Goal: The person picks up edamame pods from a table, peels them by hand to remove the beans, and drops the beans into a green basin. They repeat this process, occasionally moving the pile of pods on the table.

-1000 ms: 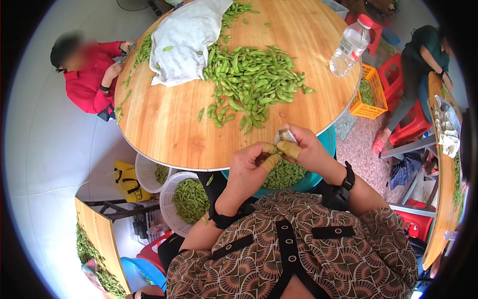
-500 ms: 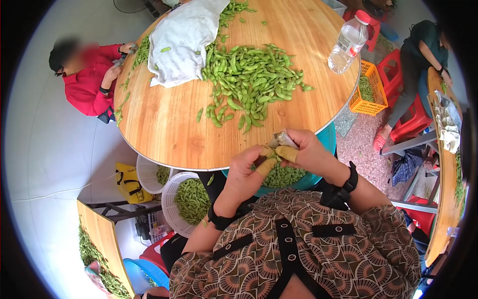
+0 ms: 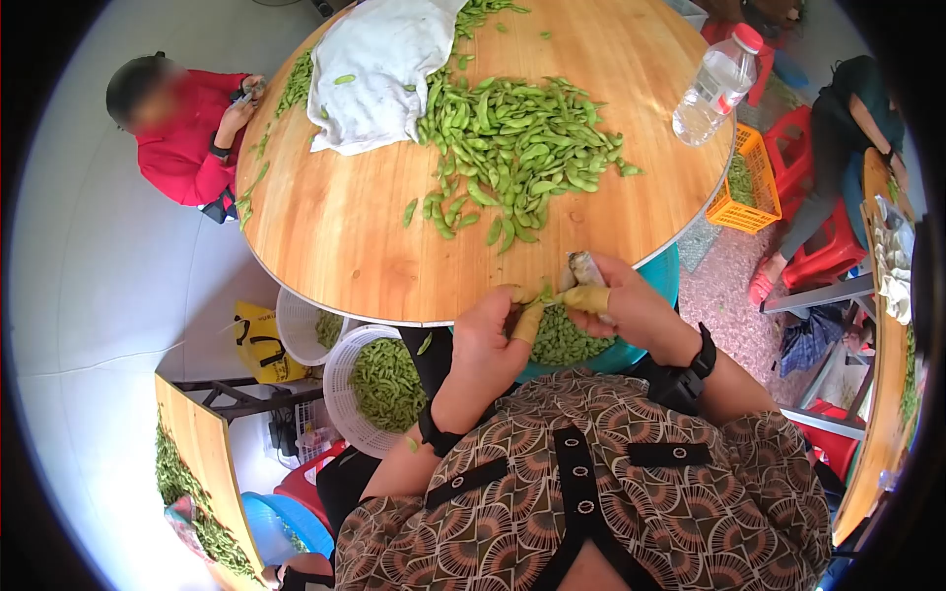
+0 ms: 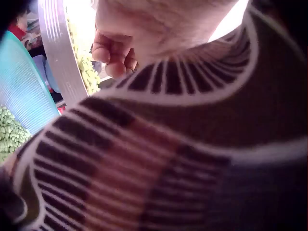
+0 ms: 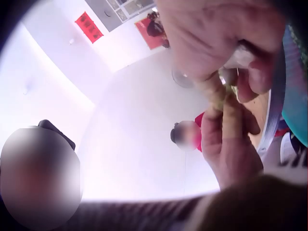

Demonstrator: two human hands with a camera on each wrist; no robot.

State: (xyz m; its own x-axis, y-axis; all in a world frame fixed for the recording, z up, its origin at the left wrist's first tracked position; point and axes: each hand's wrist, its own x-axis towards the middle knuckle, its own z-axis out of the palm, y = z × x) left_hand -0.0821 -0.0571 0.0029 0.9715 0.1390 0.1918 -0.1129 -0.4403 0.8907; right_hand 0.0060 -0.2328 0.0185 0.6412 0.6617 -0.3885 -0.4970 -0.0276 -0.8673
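Observation:
Over the near table edge, my left hand (image 3: 485,340) pinches a green edamame pod (image 3: 546,295) between thumb and fingers. My right hand (image 3: 639,310) meets it from the other side, its thumb and finger on the pod's other end. Yellow covers (image 3: 588,298) wrap the thumbs, and a whitish wrapping (image 3: 583,266) shows at a right finger. In the right wrist view the two covered thumbs come together, hiding most of the pod. Just below the hands, a teal basin (image 3: 666,281) holds shelled green beans (image 3: 565,340). A pile of edamame pods (image 3: 522,143) lies farther on the table.
The round wooden table (image 3: 365,266) also bears a white cloth (image 3: 374,84) and a water bottle (image 3: 714,94). Two white baskets (image 3: 340,379) stand lower left. An orange crate (image 3: 754,212) is at right. A person in red (image 3: 182,148) sits at the table's left.
Both hands have stayed close together over the basin; my right hand has drawn slightly away from the left, so more of the pod shows between them. The head view has shifted a little.

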